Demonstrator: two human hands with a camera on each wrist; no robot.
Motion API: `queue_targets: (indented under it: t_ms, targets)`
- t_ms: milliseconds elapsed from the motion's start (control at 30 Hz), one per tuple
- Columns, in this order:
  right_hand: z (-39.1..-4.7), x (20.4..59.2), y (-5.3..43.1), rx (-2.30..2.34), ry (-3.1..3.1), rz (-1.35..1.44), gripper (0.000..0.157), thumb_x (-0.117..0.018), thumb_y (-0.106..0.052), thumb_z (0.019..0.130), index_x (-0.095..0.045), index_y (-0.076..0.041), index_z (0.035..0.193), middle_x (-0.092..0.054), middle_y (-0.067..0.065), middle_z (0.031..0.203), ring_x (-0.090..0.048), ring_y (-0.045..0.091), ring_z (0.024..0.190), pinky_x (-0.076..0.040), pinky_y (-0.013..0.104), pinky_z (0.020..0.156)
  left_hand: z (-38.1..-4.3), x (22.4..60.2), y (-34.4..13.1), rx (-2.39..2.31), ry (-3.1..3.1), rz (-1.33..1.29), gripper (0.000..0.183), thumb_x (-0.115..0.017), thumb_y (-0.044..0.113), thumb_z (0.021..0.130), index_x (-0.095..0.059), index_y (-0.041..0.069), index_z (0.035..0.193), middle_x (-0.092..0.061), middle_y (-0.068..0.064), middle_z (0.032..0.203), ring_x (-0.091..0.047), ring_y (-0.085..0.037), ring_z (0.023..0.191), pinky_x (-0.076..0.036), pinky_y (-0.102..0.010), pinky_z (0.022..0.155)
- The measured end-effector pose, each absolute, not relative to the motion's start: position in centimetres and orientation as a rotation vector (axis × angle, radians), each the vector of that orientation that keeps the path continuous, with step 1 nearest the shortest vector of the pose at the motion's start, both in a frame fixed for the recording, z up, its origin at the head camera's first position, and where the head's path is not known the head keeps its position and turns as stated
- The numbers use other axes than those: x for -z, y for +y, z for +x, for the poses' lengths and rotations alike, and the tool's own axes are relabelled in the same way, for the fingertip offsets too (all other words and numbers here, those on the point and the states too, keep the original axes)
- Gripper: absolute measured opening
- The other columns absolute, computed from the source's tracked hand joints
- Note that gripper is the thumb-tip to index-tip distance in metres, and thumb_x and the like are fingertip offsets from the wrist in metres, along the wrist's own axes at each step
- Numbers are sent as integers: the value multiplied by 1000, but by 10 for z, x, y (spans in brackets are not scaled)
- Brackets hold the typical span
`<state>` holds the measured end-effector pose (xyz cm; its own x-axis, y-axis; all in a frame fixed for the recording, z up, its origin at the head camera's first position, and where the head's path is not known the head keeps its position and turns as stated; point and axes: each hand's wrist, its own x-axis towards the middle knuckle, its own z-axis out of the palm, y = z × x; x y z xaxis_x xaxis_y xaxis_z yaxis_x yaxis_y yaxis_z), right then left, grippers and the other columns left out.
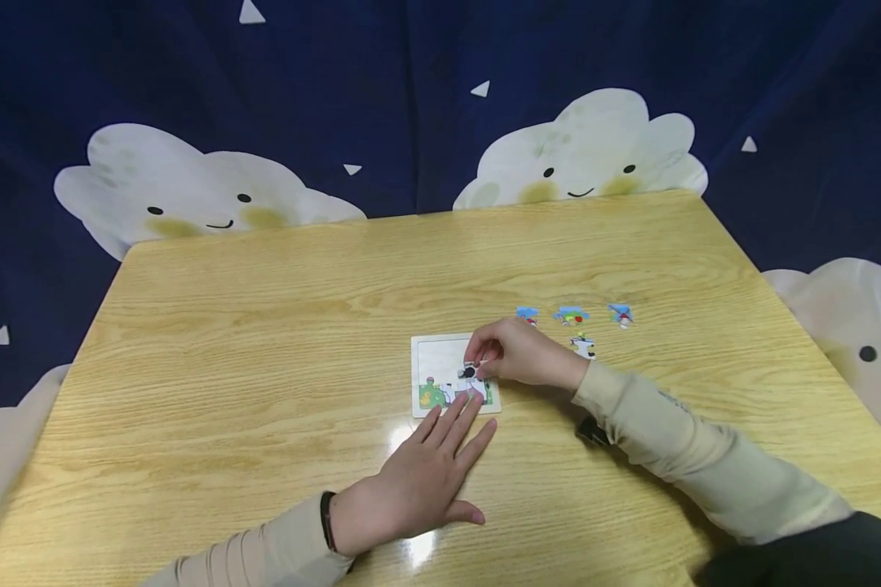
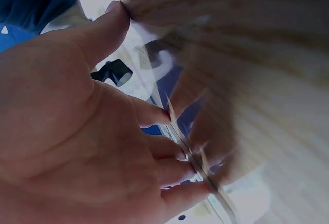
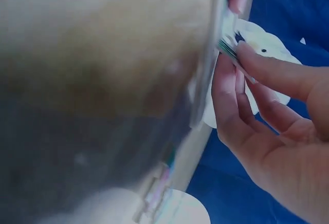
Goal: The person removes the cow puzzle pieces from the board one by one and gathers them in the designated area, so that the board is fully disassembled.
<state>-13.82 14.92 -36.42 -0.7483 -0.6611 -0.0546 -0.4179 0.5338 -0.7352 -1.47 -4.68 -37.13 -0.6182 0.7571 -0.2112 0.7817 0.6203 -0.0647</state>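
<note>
Piece (image 1: 470, 372) pinched in R hand (image 1: 521, 350) over tray (image 1: 414, 367), twd R edge; L hand (image 1: 422, 489) straight-fingered across near edge. Prob. fitting; next, align tabs.

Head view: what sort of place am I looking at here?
Probably an indoor play corner or a staged tabletop set; I can't tell which. What suggests it: the dark-blue backdrop with smiling clouds, the wood-grain table, and the picture-puzzle tray with loose pieces nearby.
</note>
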Motion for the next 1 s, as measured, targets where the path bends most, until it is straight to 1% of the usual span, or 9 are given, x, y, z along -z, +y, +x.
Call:
queue_targets:
  t_ms: [133,300,533,700,800,867,1000]
  targets:
    - [-137,366,150,1044,2455,-882,8,-74,1,84,-70,-5,88,-66,-2,76,-58,7,69,-49,26,65,-15,372,-47,217,2678,1278,96,-42,74,88,-21,11,157,-9,-21,162,-9,-32,149,-23,-43,115]
    - [-138,366,158,1097,2442,-890,8,-70,3,87,-70,-4,91,-68,-2,79,-60,8,70,-49,27,64,-15,372,-47,201,2663,1264,96,-42,74,88,-19,11,158,-7,-21,162,-7,-32,149,-22,-43,116]
    - [-137,359,187,1095,2515,-861,10,-68,4,88,-72,-4,93,-67,-1,80,-56,11,66,-47,27,61,-15,372,-47,180,2649,1253,97,-42,74,87,-18,11,158,-5,-21,162,-6,-32,149,-23,-43,115]
    - [-138,352,220,1114,2557,-716,13,-65,10,88,-72,0,95,-68,2,80,-63,16,68,-52,27,60,-15,372,-47,170,2643,1258,98,-42,73,87,-17,10,158,-5,-21,162,-5,-32,149,-24,-43,115]
    - [-139,347,243,1112,2578,-584,14,-63,11,88,-71,3,98,-68,5,80,-66,21,70,-56,31,62,-15,372,-47,176,2644,1263,98,-42,73,87,-17,10,158,-5,-22,161,-6,-33,149,-24,-43,115]
    - [-140,344,259,1087,2608,-523,14,-64,10,88,-71,4,99,-67,6,80,-66,21,71,-56,31,63,-15,373,-47,178,2649,1268,98,-43,73,87,-17,10,158,-6,-22,161,-6,-33,149,-24,-43,115]
    - [-140,345,289,1046,2651,-413,12,-68,5,88,-70,4,100,-68,7,82,-64,14,70,-55,28,62,-15,373,-48,167,2658,1280,98,-44,73,87,-18,9,158,-6,-23,161,-6,-33,149,-25,-44,115]
